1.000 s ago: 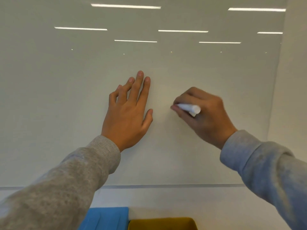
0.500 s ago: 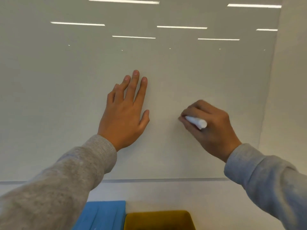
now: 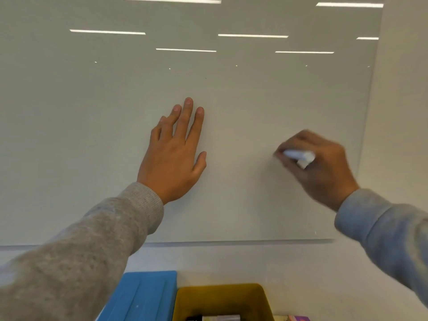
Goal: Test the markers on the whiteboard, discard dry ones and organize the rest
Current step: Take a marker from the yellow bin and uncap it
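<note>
Right hand, right of centre and blurred, is curled round a white marker, tip toward the whiteboard; contact can't be confirmed. Left hand is pressed flat at centre, fingers straight and together. No ink mark is seen, so testing is judged underway, sorting pending. Yellow bin with unidentifiable items and blue box sit at bottom edge; nothing is obstructing.

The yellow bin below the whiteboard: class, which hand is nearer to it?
Left. The left hand lies flat on the whiteboard above the yellow bin; the right hand is farther right.
</note>
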`<state>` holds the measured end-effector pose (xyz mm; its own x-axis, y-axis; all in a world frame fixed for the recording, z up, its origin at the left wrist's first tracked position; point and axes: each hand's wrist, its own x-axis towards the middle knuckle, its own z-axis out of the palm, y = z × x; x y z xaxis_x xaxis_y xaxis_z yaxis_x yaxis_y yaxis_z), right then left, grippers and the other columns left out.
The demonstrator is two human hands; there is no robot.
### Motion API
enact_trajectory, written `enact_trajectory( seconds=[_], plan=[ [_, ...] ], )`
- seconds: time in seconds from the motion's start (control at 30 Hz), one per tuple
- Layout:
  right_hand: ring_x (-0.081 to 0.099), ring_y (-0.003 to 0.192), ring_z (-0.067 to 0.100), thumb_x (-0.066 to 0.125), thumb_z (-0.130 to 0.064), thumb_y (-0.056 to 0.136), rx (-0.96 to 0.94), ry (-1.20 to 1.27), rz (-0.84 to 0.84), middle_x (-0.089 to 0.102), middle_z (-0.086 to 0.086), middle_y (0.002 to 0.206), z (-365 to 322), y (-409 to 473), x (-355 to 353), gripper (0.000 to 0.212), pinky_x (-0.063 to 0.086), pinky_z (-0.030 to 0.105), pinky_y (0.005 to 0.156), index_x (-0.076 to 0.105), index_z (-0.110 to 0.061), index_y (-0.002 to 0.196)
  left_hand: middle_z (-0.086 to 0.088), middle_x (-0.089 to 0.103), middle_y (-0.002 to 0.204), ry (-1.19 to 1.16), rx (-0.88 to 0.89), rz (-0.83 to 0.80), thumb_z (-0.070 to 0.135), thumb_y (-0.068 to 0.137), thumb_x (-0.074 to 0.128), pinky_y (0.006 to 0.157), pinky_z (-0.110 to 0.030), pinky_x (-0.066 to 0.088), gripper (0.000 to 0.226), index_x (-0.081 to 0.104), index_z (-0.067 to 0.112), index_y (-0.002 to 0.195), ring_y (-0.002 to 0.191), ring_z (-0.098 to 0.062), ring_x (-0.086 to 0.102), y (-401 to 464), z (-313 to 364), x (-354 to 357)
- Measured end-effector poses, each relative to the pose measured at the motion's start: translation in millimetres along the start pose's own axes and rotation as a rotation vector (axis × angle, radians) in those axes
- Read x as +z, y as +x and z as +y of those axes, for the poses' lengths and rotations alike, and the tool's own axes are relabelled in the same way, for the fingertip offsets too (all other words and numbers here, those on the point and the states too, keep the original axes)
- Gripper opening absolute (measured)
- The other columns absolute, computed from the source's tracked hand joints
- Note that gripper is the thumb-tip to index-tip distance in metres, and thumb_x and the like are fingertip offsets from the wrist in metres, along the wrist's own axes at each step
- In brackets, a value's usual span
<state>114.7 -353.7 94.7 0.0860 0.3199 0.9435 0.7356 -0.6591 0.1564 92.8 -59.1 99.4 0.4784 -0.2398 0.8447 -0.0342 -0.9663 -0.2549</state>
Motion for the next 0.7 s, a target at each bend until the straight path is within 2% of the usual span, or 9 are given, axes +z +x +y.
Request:
enact_trajectory(
  seconds=[0.07,0.1,0.2,0.27,0.43,0.47,0.6,0.7],
  plan=[
    [0.059,0.069,0.02,0.071,-0.016,0.093,0.09,-0.029,0.11,0.066,0.007,0.085,6.1,8.1,-7.6,0.012,0.046,0.021,0.066,0.075,-0.007,0.086,-0.008,-0.01,0.167,-0.003,0.002,-0.012,0.047,0.1,0.036,0.122,-0.046,0.011,0.078,-0.004,0.016,0.159,0.153,-0.031,0.0,-0.6,0.2,-0.7],
    [0.058,0.068,0.02,0.07,-0.016,0.093,0.104,-0.036,0.105,0.065,0.006,0.084,4.9,4.9,-5.7,0.012,0.046,0.022,0.065,0.075,-0.008,0.086,-0.008,-0.01,0.167,-0.002,0.001,-0.018,0.047,0.1,0.036,0.122,-0.046,0.011,0.078,-0.004,0.016,0.159,0.153,-0.031,0.0,-1.1,0.2,-0.8],
    [0.057,0.065,0.024,0.068,-0.019,0.093,0.045,0.0,-0.085,0.06,0.004,0.081,-6.2,-24.9,5.6,0.014,0.047,0.035,0.063,0.071,-0.011,0.082,-0.008,-0.01,0.167,0.006,-0.001,-0.035,0.047,0.1,0.037,0.122,-0.047,0.013,0.078,-0.004,0.015,0.159,0.153,-0.031,0.001,-2.2,0.7,-4.3],
    [0.055,0.063,0.023,0.064,-0.025,0.094,0.065,0.028,-0.195,0.057,-0.001,0.081,-10.5,-41.1,6.8,0.016,0.048,0.038,0.06,0.068,-0.014,0.083,-0.008,-0.011,0.167,-0.001,0.0,-0.047,0.046,0.1,0.037,0.122,-0.047,0.013,0.078,-0.004,0.016,0.159,0.153,-0.031,0.001,-2.4,2.2,-8.4],
    [0.061,0.07,0.018,0.067,-0.026,0.092,0.237,0.092,-0.183,0.065,-0.003,0.084,-19.7,-33.8,-6.3,0.009,0.053,0.038,0.067,0.067,-0.018,0.096,-0.009,-0.014,0.166,-0.017,0.022,-0.122,0.046,0.1,0.039,0.121,-0.046,0.016,0.08,-0.006,0.015,0.159,0.153,-0.032,-0.001,-1.4,2.6,-23.0],
    [0.063,0.071,0.016,0.069,-0.025,0.092,0.296,0.131,-0.19,0.067,-0.004,0.084,-23.8,-30.3,-8.7,0.012,0.055,0.036,0.068,0.064,-0.022,0.102,-0.009,-0.014,0.166,-0.018,0.03,-0.134,0.046,0.1,0.04,0.122,-0.046,0.016,0.08,-0.005,0.016,0.159,0.153,-0.032,0.0,-1.6,1.9,-25.5],
    [0.07,0.069,0.011,0.074,-0.014,0.089,0.548,0.376,-0.115,0.07,-0.002,0.078,-48.1,-11.7,-17.2,0.051,0.059,0.029,0.071,0.041,-0.035,0.123,-0.008,-0.009,0.167,-0.083,0.029,-0.186,0.045,0.1,0.042,0.121,-0.045,0.02,0.075,0.004,0.019,0.159,0.152,-0.03,0.003,-3.5,0.9,-40.7],
    [0.072,0.066,0.015,0.077,-0.011,0.086,0.628,0.493,-0.019,0.071,0.005,0.078,-70.2,-5.5,-17.0,0.067,0.061,0.038,0.073,0.033,-0.036,0.13,-0.004,0.019,0.16,-0.226,0.019,-0.192,0.043,0.099,0.045,0.113,-0.042,0.035,0.06,0.029,0.024,0.153,0.14,-0.026,0.029,-18.3,8.6,-50.0]
  ],
)
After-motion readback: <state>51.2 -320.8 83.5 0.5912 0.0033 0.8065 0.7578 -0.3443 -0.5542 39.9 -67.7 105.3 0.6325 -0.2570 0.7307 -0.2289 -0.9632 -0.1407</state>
